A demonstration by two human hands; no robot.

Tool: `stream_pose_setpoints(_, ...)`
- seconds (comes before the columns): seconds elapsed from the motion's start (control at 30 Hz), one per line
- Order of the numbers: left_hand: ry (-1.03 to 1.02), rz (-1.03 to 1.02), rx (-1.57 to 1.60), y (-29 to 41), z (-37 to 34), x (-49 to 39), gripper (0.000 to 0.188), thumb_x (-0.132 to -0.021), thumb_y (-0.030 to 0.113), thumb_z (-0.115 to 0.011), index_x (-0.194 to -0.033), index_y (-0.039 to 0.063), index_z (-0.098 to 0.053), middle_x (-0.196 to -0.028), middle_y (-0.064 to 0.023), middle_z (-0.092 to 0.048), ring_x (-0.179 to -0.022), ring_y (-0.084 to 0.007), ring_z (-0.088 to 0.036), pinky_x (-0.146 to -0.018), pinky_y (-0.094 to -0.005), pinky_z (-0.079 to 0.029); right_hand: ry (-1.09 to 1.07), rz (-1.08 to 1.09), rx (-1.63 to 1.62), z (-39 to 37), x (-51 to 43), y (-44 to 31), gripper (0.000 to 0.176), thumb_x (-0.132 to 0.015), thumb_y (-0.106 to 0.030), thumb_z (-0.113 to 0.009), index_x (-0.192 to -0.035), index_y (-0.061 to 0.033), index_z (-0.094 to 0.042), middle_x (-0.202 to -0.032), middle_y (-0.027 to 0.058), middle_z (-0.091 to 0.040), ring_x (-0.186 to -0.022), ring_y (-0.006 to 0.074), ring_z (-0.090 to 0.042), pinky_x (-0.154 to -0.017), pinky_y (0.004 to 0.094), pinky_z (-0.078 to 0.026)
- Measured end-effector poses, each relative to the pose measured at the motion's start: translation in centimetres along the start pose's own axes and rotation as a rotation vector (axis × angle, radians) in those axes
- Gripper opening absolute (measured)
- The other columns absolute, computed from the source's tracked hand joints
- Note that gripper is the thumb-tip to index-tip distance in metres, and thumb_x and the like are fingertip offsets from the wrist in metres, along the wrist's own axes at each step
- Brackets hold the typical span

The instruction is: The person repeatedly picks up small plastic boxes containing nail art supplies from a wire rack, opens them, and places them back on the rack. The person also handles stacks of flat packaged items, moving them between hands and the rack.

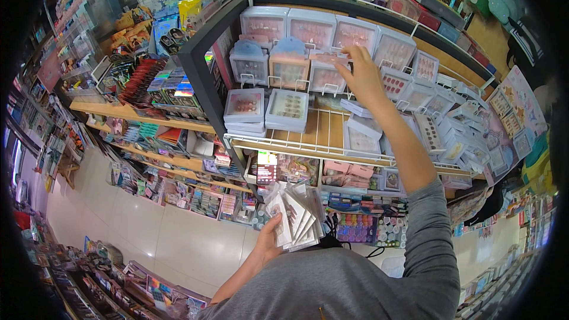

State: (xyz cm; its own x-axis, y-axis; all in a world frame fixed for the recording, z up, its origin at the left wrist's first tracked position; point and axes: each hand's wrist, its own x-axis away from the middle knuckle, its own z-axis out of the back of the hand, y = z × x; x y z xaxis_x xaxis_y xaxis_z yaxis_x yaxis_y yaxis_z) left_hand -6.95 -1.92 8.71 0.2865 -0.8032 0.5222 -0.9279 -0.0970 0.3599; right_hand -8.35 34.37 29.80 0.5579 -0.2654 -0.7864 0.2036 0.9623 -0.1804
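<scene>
My left hand (269,241) grips a fanned stack of clear plastic packets (295,218) in front of my body; white cards with press-on nails show inside. My right hand (362,71) reaches over the wire rack and pinches the edge of a flat pinkish packet (328,57). That packet lies across the top of a white-framed box of press-on nails (327,78). To its left stand an orange-framed nail box (289,71) and another white one (249,69), both with blue tops. Behind them leans a row of larger nail boxes (311,26).
The white wire shelf (306,146) carries stacked nail boxes (286,109) and a heap of boxes (458,135) at right. A dark post (200,80) edges the rack. A lit phone (266,168) sits below. Packed shelves (146,113) stand left; tiled floor (178,235) lies below.
</scene>
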Motion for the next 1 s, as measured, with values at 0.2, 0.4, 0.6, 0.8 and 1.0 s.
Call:
stream_pose_setpoints(0.2,-0.049,0.071,0.077,0.0,0.4,0.2,0.046,-0.088,0.034,-0.060,-0.126,0.009,-0.052,-0.119,-0.0096,-0.062,-0.110,-0.0280,-0.059,-0.099,-0.0491,-0.044,-0.312,-0.569,-0.367,0.8,0.9,2.2,0.033,-0.085,-0.024,-0.069,-0.102,-0.0001,-0.054,-0.084,0.0130,-0.065,-0.071,0.0201,-0.068,-0.052,0.0315,-0.051)
stream_pose_setpoints(0.4,0.005,0.049,0.012,0.1,-0.1,0.1,0.047,-0.089,0.035,-0.059,-0.126,0.009,-0.052,-0.119,-0.0105,-0.061,-0.110,-0.0283,-0.059,-0.098,-0.0493,-0.044,-0.274,-0.550,-0.449,1.3,1.1,2.5,0.030,-0.086,-0.023,-0.067,-0.101,0.0004,-0.056,-0.078,0.0127,-0.067,-0.070,0.0173,-0.068,-0.054,0.0292,-0.050)
stream_pose_setpoints(0.6,0.044,0.008,-0.029,0.3,-0.1,0.8,0.047,-0.088,0.038,-0.059,-0.124,0.008,-0.054,-0.118,-0.0106,-0.062,-0.109,-0.0286,-0.060,-0.098,-0.0494,-0.045,-0.412,-0.444,-0.186,5.6,3.5,2.3,0.027,-0.084,-0.021,-0.066,-0.104,-0.0044,-0.058,-0.083,0.0098,-0.068,-0.077,0.0226,-0.068,-0.068,0.0345,-0.051)
stream_pose_setpoints(0.8,0.021,0.007,0.138,0.4,0.1,0.6,0.045,-0.090,0.036,-0.056,-0.125,0.008,-0.052,-0.121,-0.0109,-0.060,-0.112,-0.0308,-0.057,-0.099,-0.0518,-0.043,-0.532,-0.260,-0.164,4.1,6.8,-2.5,0.038,-0.086,-0.029,-0.064,-0.115,-0.0067,-0.055,-0.094,0.0111,-0.069,-0.089,0.0285,-0.067,-0.077,0.0369,-0.050)
stream_pose_setpoints(1.0,-0.038,-0.007,0.135,0.5,0.9,-0.1,0.048,-0.089,0.040,-0.056,-0.124,0.007,-0.054,-0.120,-0.0119,-0.061,-0.111,-0.0299,-0.059,-0.099,-0.0492,-0.044,-0.683,-0.541,-0.438,-3.3,7.0,-5.4,0.075,-0.089,-0.052,-0.055,-0.129,0.0101,-0.039,-0.116,0.0282,-0.059,-0.108,0.0339,-0.060,-0.089,0.0400,-0.046)
